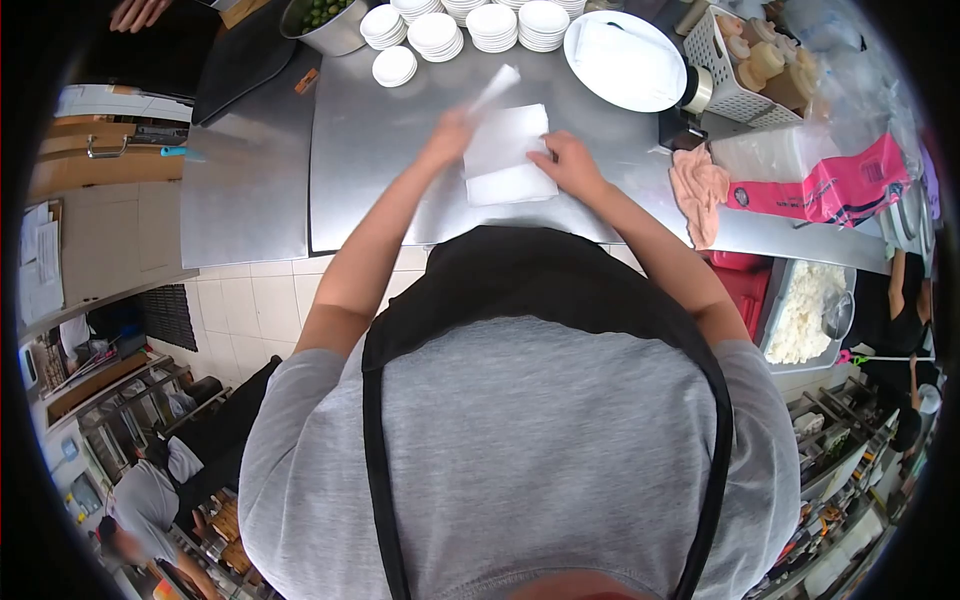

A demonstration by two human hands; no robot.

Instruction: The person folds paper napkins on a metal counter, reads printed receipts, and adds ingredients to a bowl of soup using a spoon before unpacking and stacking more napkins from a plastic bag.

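A sheet of folded white paper [510,140], like a napkin, lies on the steel table in front of me, with another folded part nearest my body. My right hand [567,162] rests at its right edge, fingers curled and pinching that edge. At the left, my left hand [454,136] is smeared by motion. A narrow folded white paper strip [496,88] sticks up and away from its fingers, and the hand seems closed on it. Part of the paper is hidden behind both hands.
Stacks of small white dishes [436,36] line the far edge, beside a large white oval plate [625,62]. A pot of green fruit [325,22] stands far left. At right are a bottle basket [735,75], a pink cloth [700,195] and a pink-and-clear plastic pack [830,185].
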